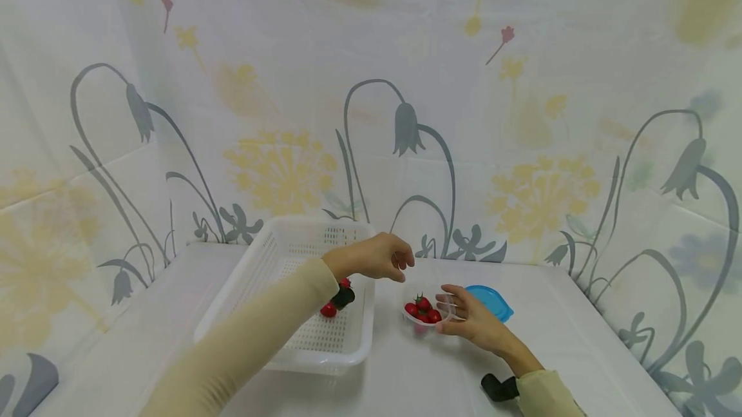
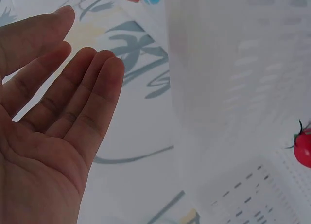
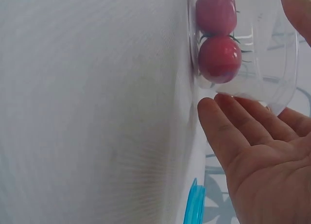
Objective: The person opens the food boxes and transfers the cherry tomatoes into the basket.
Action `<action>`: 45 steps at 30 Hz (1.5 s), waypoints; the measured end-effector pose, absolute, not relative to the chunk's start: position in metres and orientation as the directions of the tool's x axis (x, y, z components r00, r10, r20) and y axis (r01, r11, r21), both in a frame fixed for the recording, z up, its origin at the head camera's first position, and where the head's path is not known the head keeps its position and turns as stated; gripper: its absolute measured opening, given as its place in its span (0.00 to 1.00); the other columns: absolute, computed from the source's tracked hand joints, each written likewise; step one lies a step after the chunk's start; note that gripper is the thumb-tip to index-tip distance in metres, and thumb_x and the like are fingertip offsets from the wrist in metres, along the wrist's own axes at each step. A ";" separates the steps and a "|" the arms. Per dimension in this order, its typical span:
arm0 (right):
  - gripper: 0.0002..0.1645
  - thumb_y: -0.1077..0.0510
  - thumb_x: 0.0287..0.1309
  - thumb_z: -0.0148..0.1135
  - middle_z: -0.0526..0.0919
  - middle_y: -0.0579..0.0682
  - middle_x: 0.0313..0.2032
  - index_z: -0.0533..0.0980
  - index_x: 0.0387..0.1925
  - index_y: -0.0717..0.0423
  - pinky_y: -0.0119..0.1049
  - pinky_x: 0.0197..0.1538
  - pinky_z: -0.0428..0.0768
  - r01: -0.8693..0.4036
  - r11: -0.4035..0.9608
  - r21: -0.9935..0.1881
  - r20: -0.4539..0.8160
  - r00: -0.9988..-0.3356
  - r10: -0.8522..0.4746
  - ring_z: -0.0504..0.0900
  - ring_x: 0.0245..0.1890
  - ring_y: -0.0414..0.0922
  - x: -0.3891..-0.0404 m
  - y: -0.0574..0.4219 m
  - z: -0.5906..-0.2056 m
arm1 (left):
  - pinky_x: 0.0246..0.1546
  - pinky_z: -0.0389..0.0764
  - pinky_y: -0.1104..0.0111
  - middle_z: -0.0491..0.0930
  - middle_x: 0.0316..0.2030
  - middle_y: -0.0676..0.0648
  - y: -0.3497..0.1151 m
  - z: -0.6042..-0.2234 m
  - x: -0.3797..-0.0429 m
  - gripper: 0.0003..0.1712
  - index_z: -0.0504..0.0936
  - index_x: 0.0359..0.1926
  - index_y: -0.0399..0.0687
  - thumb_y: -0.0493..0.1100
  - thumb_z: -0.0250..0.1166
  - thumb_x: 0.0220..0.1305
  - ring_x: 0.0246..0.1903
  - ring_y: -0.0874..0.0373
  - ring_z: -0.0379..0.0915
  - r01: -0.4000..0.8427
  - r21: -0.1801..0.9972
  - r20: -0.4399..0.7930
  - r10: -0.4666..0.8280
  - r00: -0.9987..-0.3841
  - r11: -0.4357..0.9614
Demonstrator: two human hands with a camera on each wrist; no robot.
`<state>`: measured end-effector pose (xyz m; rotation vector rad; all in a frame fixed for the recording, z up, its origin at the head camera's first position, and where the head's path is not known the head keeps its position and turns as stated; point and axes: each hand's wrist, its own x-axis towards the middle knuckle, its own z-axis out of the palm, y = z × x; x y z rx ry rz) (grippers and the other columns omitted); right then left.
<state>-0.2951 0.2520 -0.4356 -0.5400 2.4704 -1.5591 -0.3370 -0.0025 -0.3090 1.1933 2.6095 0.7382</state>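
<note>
My left hand (image 1: 377,256) hovers over the right rim of a white slotted basket (image 1: 362,339), fingers loosely bent and nothing in them. Inside the basket lie a few red cherry tomatoes (image 1: 328,310), partly hidden by my left arm; the left wrist view shows one tomato (image 2: 303,148) with its green stem. On the table to the basket's right stands a clear plastic container (image 3: 272,93) holding several cherry tomatoes (image 1: 422,303). Beside it is my right hand (image 1: 472,320), its thumb and extended fingers spread about the container's right side. Whether they press on it I cannot tell.
A blue lid (image 1: 490,301) lies on the white table behind my right hand. Dark objects show by each sleeve, one (image 1: 498,388) near the right cuff. A flower-printed cloth (image 1: 371,114) hangs behind the table.
</note>
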 end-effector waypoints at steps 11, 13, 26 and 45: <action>0.47 0.54 0.46 0.68 0.65 0.61 0.59 0.54 0.63 0.57 0.48 0.53 0.69 -0.229 0.383 -0.895 0.063 -0.915 -0.400 0.66 0.58 0.56 -0.295 0.255 -0.431 | 0.32 0.73 0.78 0.76 0.30 0.58 0.018 -0.311 -0.336 0.11 0.79 0.37 0.50 0.38 0.67 0.50 0.33 0.67 0.72 0.707 0.452 0.050 0.776 -0.629 0.544; 0.47 0.54 0.46 0.68 0.65 0.61 0.59 0.54 0.63 0.58 0.47 0.53 0.70 -0.230 0.376 -0.898 0.065 -0.912 -0.404 0.66 0.58 0.56 -0.294 0.256 -0.431 | 0.32 0.73 0.77 0.76 0.31 0.58 0.023 -0.311 -0.335 0.11 0.79 0.37 0.50 0.38 0.68 0.50 0.33 0.66 0.71 0.699 0.459 0.035 0.775 -0.631 0.548; 0.47 0.54 0.45 0.69 0.65 0.62 0.59 0.52 0.60 0.62 0.43 0.53 0.71 -0.224 0.332 -0.916 0.071 -0.907 -0.415 0.65 0.59 0.57 -0.295 0.262 -0.431 | 0.29 0.73 0.75 0.73 0.32 0.54 0.059 -0.323 -0.333 0.14 0.78 0.36 0.51 0.38 0.70 0.47 0.33 0.63 0.68 0.676 0.384 -0.100 0.756 -0.647 0.629; 0.47 0.53 0.43 0.70 0.67 0.58 0.58 0.54 0.59 0.60 0.41 0.51 0.72 -0.196 0.349 -0.917 0.054 -0.924 -0.378 0.67 0.58 0.54 -0.295 0.266 -0.433 | 0.31 0.73 0.73 0.75 0.40 0.50 0.082 -0.356 -0.341 0.19 0.80 0.41 0.51 0.36 0.71 0.45 0.35 0.63 0.68 0.595 0.329 -0.220 0.672 -0.707 0.733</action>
